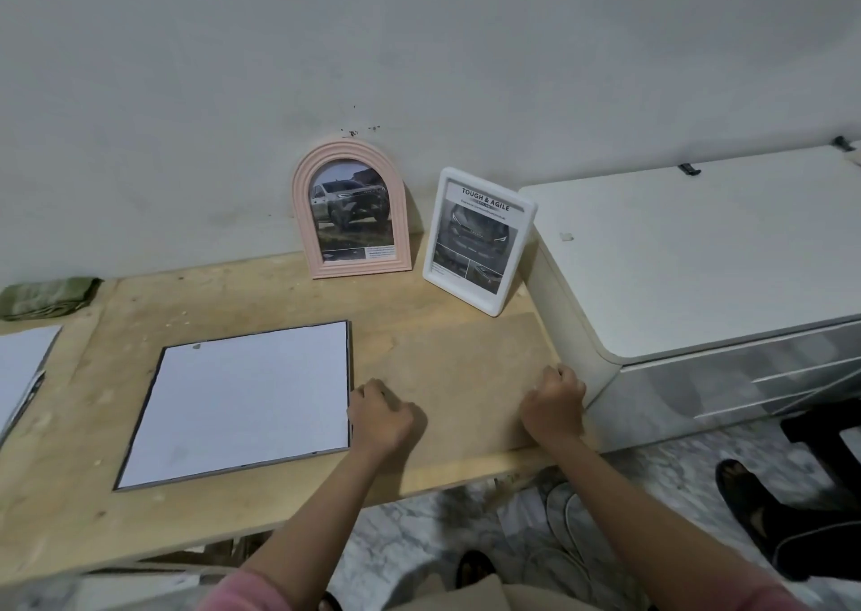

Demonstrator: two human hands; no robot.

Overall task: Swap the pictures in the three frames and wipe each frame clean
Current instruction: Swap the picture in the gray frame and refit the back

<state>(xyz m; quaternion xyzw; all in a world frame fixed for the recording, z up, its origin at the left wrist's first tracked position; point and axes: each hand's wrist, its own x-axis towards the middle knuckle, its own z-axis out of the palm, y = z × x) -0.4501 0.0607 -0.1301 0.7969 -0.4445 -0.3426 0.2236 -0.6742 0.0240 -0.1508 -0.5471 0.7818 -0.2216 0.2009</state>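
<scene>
Plywood tabletop [279, 293] is sitting against a pale wall, with the pink arched frame [351, 212] at twelve o'clock and the white frame [480, 240] at one o'clock, both leaning upright. At nine o'clock of the hands the dark flat frame [242, 401] is lying with a white sheet showing. A brown backing board [466, 373] is lying between the hands. The left hand [379, 419] and right hand [554, 405] are curling their fingers down onto its side edges, apparently gripping it. Lifting it carelessly is risking a knock to the nearby white frame. A green cloth [46, 296] is lying at ten o'clock.

Both hands [466, 410] grip brown backing board [456, 373] edges beside dark frame [242, 401].
</scene>
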